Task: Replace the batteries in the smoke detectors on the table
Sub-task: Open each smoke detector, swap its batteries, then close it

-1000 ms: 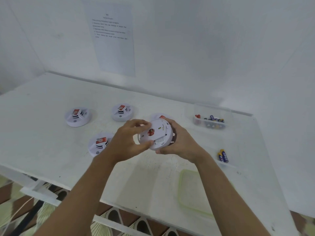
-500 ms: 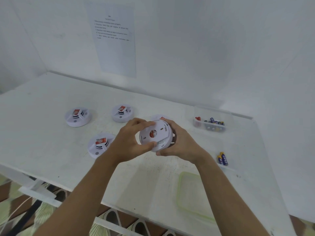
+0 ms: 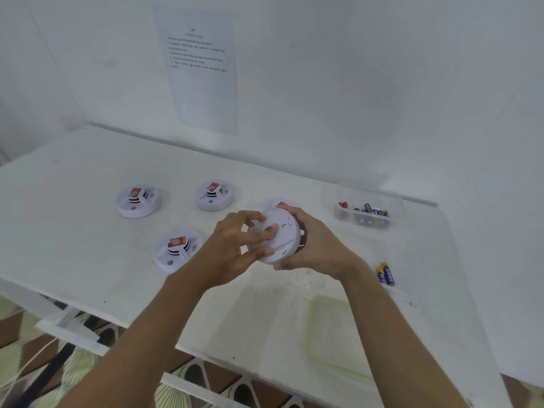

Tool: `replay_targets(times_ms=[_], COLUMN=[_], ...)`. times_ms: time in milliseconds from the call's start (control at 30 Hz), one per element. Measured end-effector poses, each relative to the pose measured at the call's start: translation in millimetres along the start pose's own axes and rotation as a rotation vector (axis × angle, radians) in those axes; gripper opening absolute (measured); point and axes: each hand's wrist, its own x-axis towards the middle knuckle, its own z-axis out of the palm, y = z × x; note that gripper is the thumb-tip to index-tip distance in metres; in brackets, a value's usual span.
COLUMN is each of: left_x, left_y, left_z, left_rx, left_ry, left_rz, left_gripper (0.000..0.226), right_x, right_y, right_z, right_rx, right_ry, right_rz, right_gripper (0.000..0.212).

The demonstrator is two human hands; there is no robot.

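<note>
Held smoke detector [image 3: 287, 231]: white and round, lifted off the desk [image 3: 73, 245] at the centre of the frame. It is tilted so that its flat face looks toward the camera, and it sits between both hands.
Left hand [image 3: 232, 248]: grips the unit from the left, with fingers curled over its face and the thumb at its lower edge.
Right hand [image 3: 316, 245]: cups the unit from the right, with fingers wrapped over the top rim and the thumb under the bottom rim.
Other detectors: the far-left detector [image 3: 138, 200], middle detector [image 3: 214, 195] and near detector [image 3: 176, 250] lie apart on the desk, each with a red label on top. A fourth detector [image 3: 278, 203] peeks out just behind the held one.
Battery box [image 3: 365, 214]: clear, right of centre, with several batteries inside.
Loose batteries [image 3: 385, 274]: two blue-and-yellow cells touching side by side, right of the right wrist.
Lid [image 3: 329, 334]: green-rimmed, lying flat at the lower right.
Sheet [image 3: 203, 69]: printed paper on the wall at upper centre, its text too blurred to read.
</note>
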Motion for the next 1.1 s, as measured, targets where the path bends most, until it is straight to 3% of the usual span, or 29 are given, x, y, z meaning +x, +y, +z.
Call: replay_targets(times_ms=[167, 300, 400, 467, 533, 633, 833, 967, 1100], left_x=[-8, -19, -21, -21, -19, -11, -8, -15, -17], left_y=[4, 6, 0, 1, 7, 10, 13, 12, 10], left_z=[-1, -4, 1, 1, -1, -6, -10, -11, -10], left_rx=[-0.062, -0.183, -0.087, -0.167, -0.423, -0.724, -0.907, -0.880, -0.892], left_ry=[0.012, 0.128, 0.277, 0.363, 0.406, 0.391, 0.315, 0.209, 0.230], left_rz=[0.010, 0.065, 0.116, -0.028, -0.238, -0.366, -0.432, -0.402, -0.416], left_gripper=[0.042, 0.056, 0.048, 0.039, 0.034, 0.048, 0.045, 0.079, 0.080], right_x=[3, 2, -1, -2, -2, -1, 1, 2, 0], right_y=[3, 3, -1, -4, -8, -14, -11, -8, -10], right_z=[-1, 3, 13, 18, 22, 30, 55, 64, 70], right_rx=[0.064, 0.205, 0.081, -0.051, -0.081, -0.086, -0.157, -0.186, -0.189], right_ry=[-0.037, -0.045, -0.021, 0.032, 0.084, 0.145, 0.259, 0.345, 0.348], right_rz=[0.017, 0.044, 0.094, 0.131, 0.122, 0.034, 0.019, 0.005, 0.027], right_gripper=[0.084, 0.059, 0.040, 0.042, 0.039, 0.036, 0.049, 0.051, 0.050])
